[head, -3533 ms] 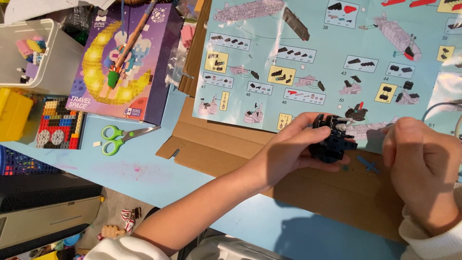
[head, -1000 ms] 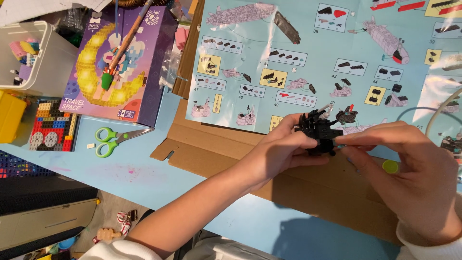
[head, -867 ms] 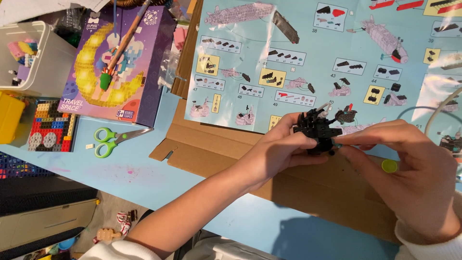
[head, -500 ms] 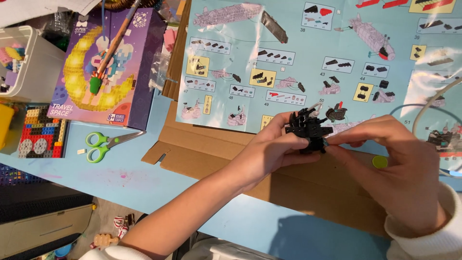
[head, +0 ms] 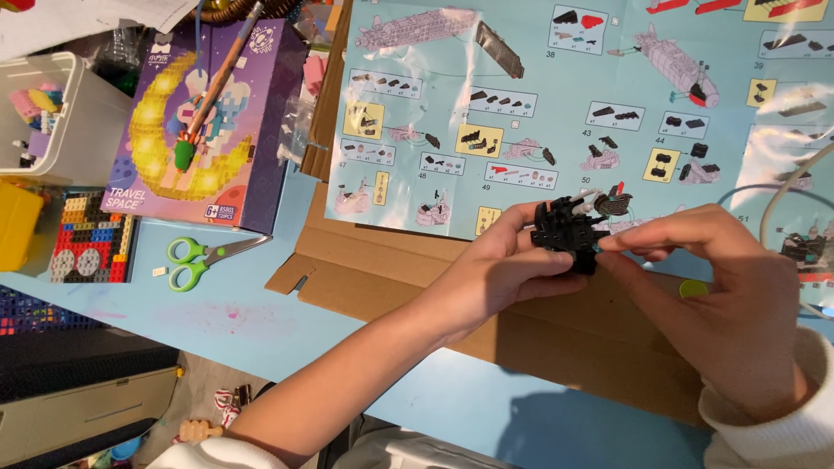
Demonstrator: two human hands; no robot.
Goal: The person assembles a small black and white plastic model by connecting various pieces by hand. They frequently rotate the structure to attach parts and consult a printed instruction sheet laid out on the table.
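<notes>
My left hand [head: 493, 271] grips a small black brick model [head: 566, 232] from the left and below, holding it just above a flat sheet of brown cardboard [head: 382, 260]. My right hand [head: 704, 300] comes in from the right, its fingertips pinched against the model's right side; I cannot tell whether a small piece is between them. A large light-blue instruction sheet [head: 539, 95] with pictured building steps lies just beyond the model.
A purple toy box [head: 208, 130] with a pencil on it lies at the upper left. Green-handled scissors [head: 204, 256] lie on the blue table [head: 217, 321]. Trays of coloured bricks [head: 87, 247] and a white bin [head: 52, 113] stand at the left edge. A small green disc [head: 692, 288] rests on the cardboard.
My right hand came off the cardboard and closed in on the model's right side. Both hands with the model have drifted slightly left and up in view.
</notes>
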